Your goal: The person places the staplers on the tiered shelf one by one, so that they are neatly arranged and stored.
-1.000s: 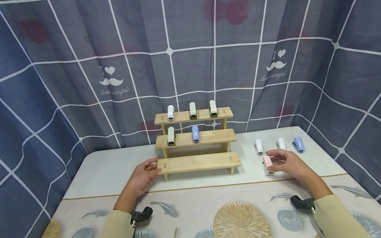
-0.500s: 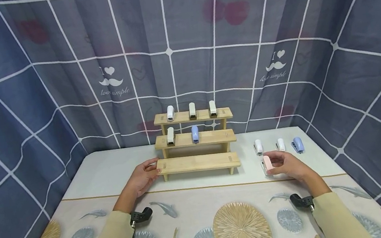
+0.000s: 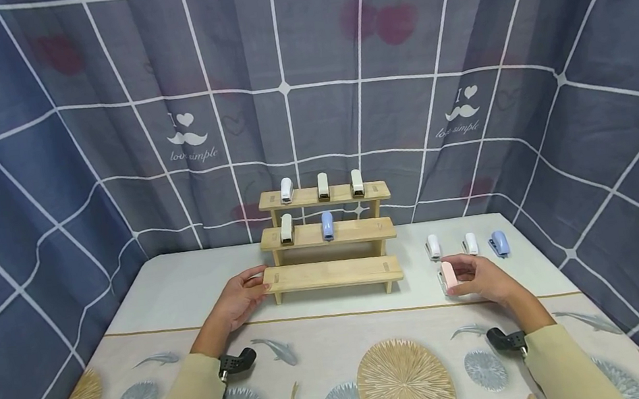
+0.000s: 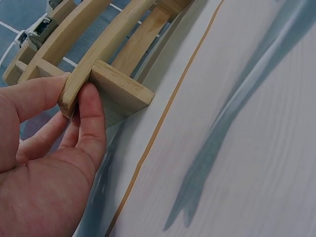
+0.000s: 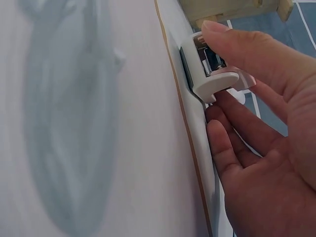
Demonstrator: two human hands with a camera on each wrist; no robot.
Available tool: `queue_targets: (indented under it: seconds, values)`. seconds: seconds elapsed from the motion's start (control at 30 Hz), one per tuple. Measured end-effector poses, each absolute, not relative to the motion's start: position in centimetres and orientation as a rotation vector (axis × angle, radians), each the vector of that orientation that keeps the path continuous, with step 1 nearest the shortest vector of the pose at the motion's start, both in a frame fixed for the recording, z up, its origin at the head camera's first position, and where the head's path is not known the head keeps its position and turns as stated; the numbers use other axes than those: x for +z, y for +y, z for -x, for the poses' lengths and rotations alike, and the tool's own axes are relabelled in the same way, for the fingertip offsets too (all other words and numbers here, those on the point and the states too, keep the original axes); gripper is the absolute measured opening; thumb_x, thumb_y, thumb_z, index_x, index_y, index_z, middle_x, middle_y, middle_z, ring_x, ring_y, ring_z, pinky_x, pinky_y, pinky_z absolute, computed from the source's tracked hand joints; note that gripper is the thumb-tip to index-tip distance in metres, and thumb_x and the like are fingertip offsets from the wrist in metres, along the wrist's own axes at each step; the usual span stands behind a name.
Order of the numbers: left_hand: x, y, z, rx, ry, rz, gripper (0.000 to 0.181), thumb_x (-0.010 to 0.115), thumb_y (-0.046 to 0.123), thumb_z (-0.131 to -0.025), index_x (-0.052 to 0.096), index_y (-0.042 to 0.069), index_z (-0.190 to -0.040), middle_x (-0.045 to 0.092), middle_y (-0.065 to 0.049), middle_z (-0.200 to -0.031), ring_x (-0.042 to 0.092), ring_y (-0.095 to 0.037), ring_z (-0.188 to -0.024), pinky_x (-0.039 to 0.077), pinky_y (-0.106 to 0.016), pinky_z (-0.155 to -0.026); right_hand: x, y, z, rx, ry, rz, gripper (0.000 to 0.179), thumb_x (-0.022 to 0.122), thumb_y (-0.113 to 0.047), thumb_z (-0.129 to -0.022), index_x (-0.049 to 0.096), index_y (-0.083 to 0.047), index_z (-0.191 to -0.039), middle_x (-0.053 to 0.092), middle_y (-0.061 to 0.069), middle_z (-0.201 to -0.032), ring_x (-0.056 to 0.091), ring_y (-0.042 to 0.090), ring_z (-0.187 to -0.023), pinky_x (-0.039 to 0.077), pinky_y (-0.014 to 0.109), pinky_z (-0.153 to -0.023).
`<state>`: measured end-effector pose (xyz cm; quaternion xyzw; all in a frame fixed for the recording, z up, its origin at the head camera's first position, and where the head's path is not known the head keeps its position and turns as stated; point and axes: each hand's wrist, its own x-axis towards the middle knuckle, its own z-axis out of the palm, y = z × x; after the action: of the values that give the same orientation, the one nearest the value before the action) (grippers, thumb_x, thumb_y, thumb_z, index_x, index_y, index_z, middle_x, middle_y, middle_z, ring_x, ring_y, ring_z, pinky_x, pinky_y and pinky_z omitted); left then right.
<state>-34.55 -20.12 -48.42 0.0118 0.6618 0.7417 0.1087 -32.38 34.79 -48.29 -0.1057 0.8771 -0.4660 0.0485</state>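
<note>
My left hand pinches the left end of the lowest board of a three-tier wooden display stand. In the left wrist view, thumb and fingers lie on opposite faces of that board end. To the right of the stand, my right hand holds a small pink and white stapler between thumb and fingers. Seen from the right wrist, the stapler sits close over the white table surface, with its open metal end facing the camera. Two white staplers and a blue one stand behind that hand.
On the top tier stand a white stapler and two cream ones. The middle tier bears a cream stapler and a blue one. A patterned cloth covers the near table; a checked curtain hangs behind.
The pink stapler has turned slightly in my right hand, staying at nearly the same place. My left hand and the stand have not moved.
</note>
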Motion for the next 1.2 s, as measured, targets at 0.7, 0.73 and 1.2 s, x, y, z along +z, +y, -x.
queue_targets:
  seconds: [0.7,0.73,1.2]
  values:
    - [-48.6,-20.1,34.7,2.191,1.934,-0.011,0.066,0.06,-0.012,-0.095,0.036,-0.003,-0.155,0.064,0.002,-0.105,0.067,-0.006,-0.089,0.06,-0.019,-0.077,-47.5,33.3,31.1,-1.751,2.486,0.303,0.085,0.086,-0.003,-0.078,0.043,-0.001,-0.152,0.046,0.032,-0.146,0.068,0.009,-0.103,0.061,0.025,-0.08]
    - [-48.6,-20.1,34.7,2.188,1.936,-0.014,0.066,0.06,-0.011,-0.095,0.036,-0.003,-0.156,0.064,0.002,-0.106,0.067,-0.006,-0.089,0.06,-0.018,-0.077,-47.4,33.2,31.0,-1.764,2.48,0.293,0.085,0.086,-0.002,-0.078,0.043,-0.001,-0.152,0.046,0.032,-0.146,0.068,0.009,-0.103,0.061,0.025,-0.079]
    - [-48.6,-20.2,34.6,2.19,1.938,-0.048,0.066,0.06,-0.01,-0.096,0.034,-0.005,-0.156,0.063,-0.001,-0.11,0.068,-0.008,-0.094,0.06,-0.02,-0.082,-47.0,31.2,30.1,-1.917,2.329,0.3,0.086,0.08,0.004,-0.081,0.035,0.003,-0.154,0.041,0.025,-0.145,0.068,0.011,-0.105,0.062,0.024,-0.084]
